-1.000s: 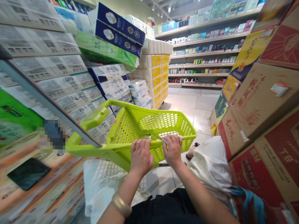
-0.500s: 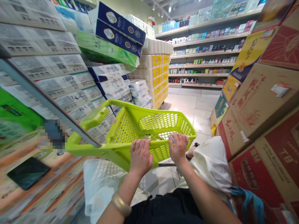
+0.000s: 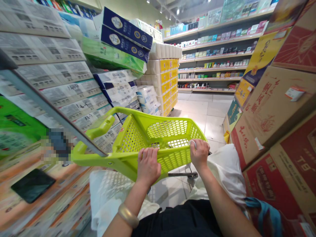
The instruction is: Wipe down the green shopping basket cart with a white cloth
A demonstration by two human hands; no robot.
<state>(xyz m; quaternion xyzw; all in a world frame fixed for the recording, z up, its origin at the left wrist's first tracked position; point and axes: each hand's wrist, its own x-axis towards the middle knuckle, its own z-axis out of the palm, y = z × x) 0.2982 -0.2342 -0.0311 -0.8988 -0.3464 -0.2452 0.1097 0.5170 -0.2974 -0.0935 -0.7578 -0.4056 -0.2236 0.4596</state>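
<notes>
The yellow-green shopping cart stands sideways in front of me, with holes through its basket walls. My left hand is closed over its near rim, about midway along, fingers hooked on the inside. Farther right on the same rim, close to the cart's end corner, my right hand is curled with a small white cloth under its fingers. Most of that cloth is hidden by the hand, so whether it is fabric or paper I cannot tell.
Stacked tissue packs crowd the left side. A dark flat device lies on orange packs. Cardboard cartons rise on the right. Stocked shelves stand beyond the tiled floor. A metal bar slants across the cart's handle end.
My right hand has slid right along the rim toward the cart's end corner, with the white cloth under it. My left hand has kept its grip in the same place.
</notes>
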